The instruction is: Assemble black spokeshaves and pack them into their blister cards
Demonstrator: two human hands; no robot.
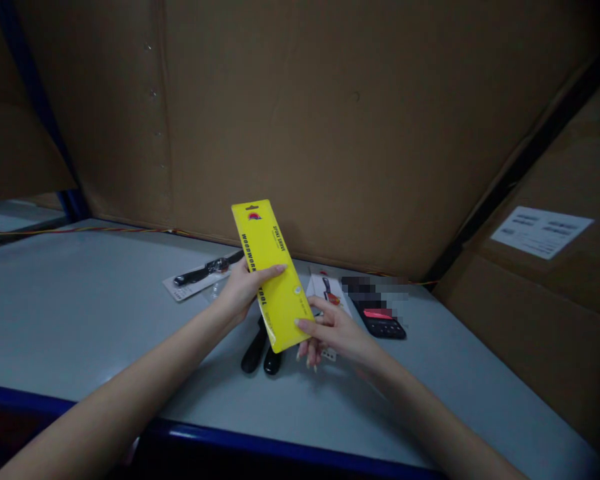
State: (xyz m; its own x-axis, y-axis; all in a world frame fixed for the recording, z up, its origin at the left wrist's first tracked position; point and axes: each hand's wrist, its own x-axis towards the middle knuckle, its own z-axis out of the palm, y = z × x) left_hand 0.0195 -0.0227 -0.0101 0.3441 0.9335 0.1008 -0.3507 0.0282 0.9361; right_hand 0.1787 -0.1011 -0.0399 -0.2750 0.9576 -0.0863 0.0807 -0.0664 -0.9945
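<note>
A yellow spokeshave backing card point(275, 280), printed with black lettering and a small logo, is held tilted above the shelf. My left hand point(243, 287) is closed on its left edge, thumb lying across the front. At the lower right corner my right hand point(330, 327) pinches the card, with the thumb on the front and other fingers loosely curled below. Two black handles point(254, 353) stick out from beneath the card; what they belong to is hidden. Behind my right hand lies a white card point(343, 300) with a tool picture on it.
A packaged black-handled tool point(193, 275) lies at the left on the grey shelf point(105, 287). To the right is a black item with a red band point(377, 313), partly blurred. Cardboard point(305, 133) stands behind, and a labelled carton point(530, 287) at right. A blue beam point(205, 437) edges the front.
</note>
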